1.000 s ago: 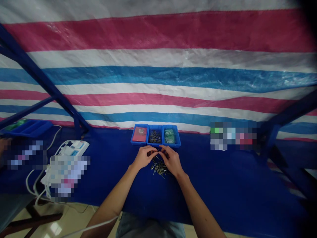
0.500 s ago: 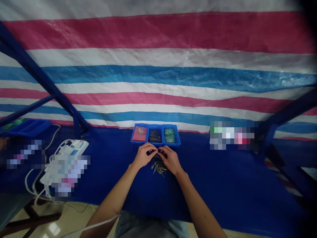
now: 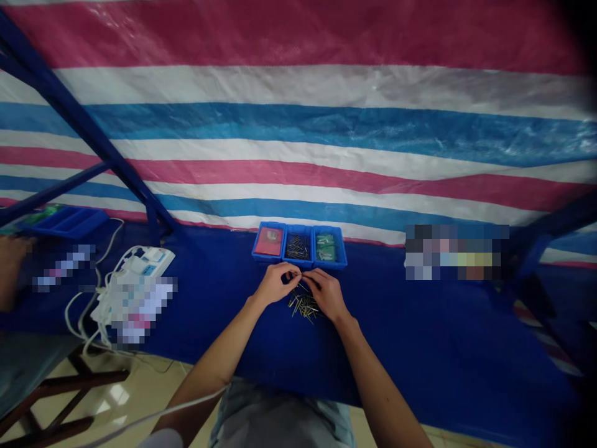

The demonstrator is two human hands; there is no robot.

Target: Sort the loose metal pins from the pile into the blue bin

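Observation:
My left hand and my right hand meet at the fingertips just in front of a blue three-compartment tray. Their pinched fingers hover at the back of a loose pile of thin metal pins, and whatever lies between them is too small to tell. The tray's left compartment holds a red packet, the middle one dark pins, and the right one green packets.
A blue cloth covers the table, with a striped tarpaulin behind it. To the left stand a white electrical device with white cables and an empty-looking blue tray. A person's arm shows at the far left edge.
The whole view has shifted, so the tray and hands sit higher in the frame. My fingertips remain pinched together above the pile.

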